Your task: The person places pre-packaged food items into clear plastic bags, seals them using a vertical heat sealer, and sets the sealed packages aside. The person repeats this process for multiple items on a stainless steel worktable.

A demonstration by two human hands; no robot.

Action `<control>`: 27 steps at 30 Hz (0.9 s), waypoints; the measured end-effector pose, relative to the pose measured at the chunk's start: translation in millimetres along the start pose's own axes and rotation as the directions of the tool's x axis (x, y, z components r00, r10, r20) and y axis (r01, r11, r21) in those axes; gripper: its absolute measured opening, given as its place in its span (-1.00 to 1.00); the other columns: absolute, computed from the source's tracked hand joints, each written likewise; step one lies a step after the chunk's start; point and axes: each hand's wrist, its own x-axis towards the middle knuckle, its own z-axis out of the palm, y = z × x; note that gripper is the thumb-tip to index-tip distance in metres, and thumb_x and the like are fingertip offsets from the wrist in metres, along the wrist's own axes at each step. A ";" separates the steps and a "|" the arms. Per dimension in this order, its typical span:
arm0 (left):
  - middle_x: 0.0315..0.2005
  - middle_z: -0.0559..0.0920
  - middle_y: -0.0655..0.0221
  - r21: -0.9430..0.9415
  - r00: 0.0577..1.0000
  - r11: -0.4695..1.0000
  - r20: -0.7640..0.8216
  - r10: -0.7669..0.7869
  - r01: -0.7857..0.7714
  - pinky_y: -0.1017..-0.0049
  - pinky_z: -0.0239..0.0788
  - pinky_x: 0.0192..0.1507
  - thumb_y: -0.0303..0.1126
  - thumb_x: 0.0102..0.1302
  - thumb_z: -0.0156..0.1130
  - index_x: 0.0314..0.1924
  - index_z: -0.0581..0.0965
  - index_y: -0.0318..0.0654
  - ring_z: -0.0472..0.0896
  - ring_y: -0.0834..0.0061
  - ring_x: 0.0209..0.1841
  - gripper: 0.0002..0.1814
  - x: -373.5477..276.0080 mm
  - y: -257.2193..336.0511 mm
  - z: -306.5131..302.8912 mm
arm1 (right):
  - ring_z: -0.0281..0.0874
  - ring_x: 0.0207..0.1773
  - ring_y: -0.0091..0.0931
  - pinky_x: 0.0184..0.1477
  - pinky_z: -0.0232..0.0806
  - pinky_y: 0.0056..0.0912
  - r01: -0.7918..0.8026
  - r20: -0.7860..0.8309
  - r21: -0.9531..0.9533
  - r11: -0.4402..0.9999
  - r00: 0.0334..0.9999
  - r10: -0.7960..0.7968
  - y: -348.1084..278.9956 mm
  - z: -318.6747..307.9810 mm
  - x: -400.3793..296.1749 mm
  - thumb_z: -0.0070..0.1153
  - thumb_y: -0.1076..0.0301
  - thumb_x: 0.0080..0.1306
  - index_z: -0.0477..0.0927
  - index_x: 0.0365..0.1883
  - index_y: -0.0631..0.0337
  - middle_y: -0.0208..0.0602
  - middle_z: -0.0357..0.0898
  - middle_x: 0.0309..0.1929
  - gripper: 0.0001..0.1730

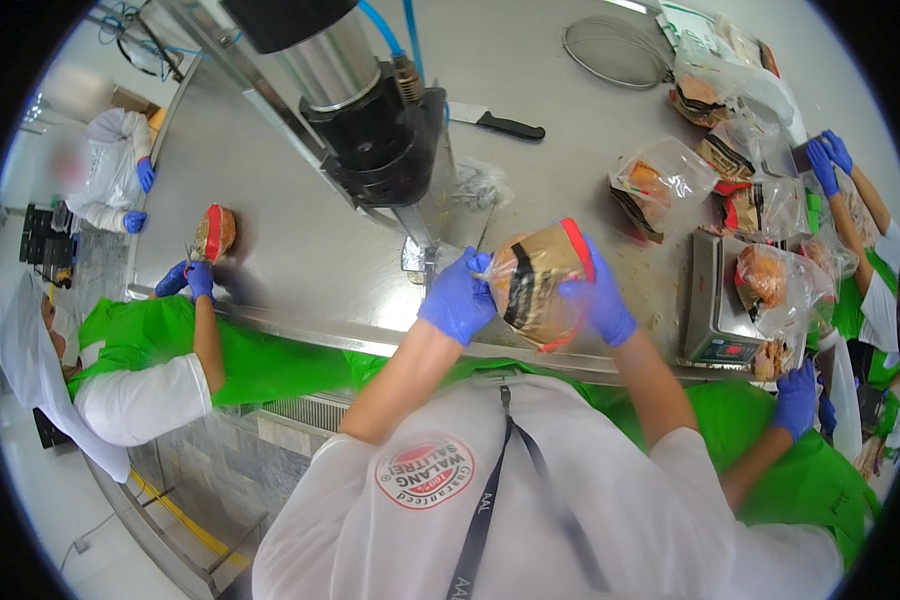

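Between my gloved hands is a plastic bag of meat (pixel 544 289) with a gold, black and red printed face, held above the near edge of the steel table (pixel 307 247). My left hand (pixel 459 295) grips the bag's gathered neck on the left side. Along the right side, my right hand (pixel 604 294) supports the bag, its thumb on the printed face. Just beyond my left hand stands a pneumatic clipping machine (pixel 379 127) with a black head and a metal cylinder. Crumpled clear plastic (pixel 480 184) lies beside its base.
A black-handled knife (pixel 510 125) and a wire mesh strainer (pixel 619 52) lie farther back. At right, several open bags of meat (pixel 652 187) surround a digital scale (pixel 709 300) bearing one bag. Co-workers stand on both sides; the left one's gloved hands (pixel 195 279) hold another bag (pixel 216 232).
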 end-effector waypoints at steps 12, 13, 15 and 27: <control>-0.42 0.58 -0.03 0.912 0.432 -0.408 0.386 0.815 -0.043 0.10 0.33 -0.25 -0.09 0.39 -0.10 -0.34 0.54 -0.32 0.54 -0.07 -0.33 -0.57 -11.2 58.8 -52.7 | 0.47 0.10 -0.37 0.19 0.32 -0.27 -0.254 0.026 0.461 0.850 0.962 0.273 74.3 33.4 46.9 0.07 0.37 0.13 0.28 0.23 0.29 -0.18 0.47 0.09 -0.35; -0.43 0.58 -0.03 0.900 0.417 -0.433 0.411 0.811 -0.046 0.10 0.33 -0.26 -0.10 0.39 -0.09 -0.35 0.54 -0.32 0.54 -0.07 -0.33 -0.58 -4.0 66.0 -54.6 | 0.47 0.10 -0.37 0.19 0.32 -0.28 -0.238 0.002 0.442 0.865 0.964 0.265 75.8 31.8 56.0 0.08 0.36 0.13 0.28 0.23 0.30 -0.18 0.46 0.09 -0.35; -0.43 0.58 -0.03 0.875 0.389 -0.481 0.460 0.799 -0.046 0.11 0.33 -0.26 -0.12 0.38 -0.07 -0.36 0.52 -0.32 0.55 -0.06 -0.33 -0.60 10.2 80.1 -61.5 | 0.44 0.11 -0.40 0.19 0.29 -0.32 -0.207 -0.035 0.356 0.911 0.971 0.234 75.0 29.2 70.7 0.12 0.43 0.11 0.28 0.22 0.29 -0.20 0.46 0.08 -0.34; -0.47 0.55 0.13 0.691 0.275 -0.722 0.699 0.661 -0.021 0.12 0.31 -0.34 -0.26 0.25 0.02 -0.45 0.50 -0.21 0.54 0.09 -0.37 -0.78 27.4 88.4 -81.2 | 0.41 0.13 -0.43 0.21 0.26 -0.34 -0.082 -0.087 0.220 0.972 0.991 0.104 108.7 27.7 56.9 0.18 0.52 0.07 0.21 0.27 0.27 -0.25 0.43 0.10 -0.25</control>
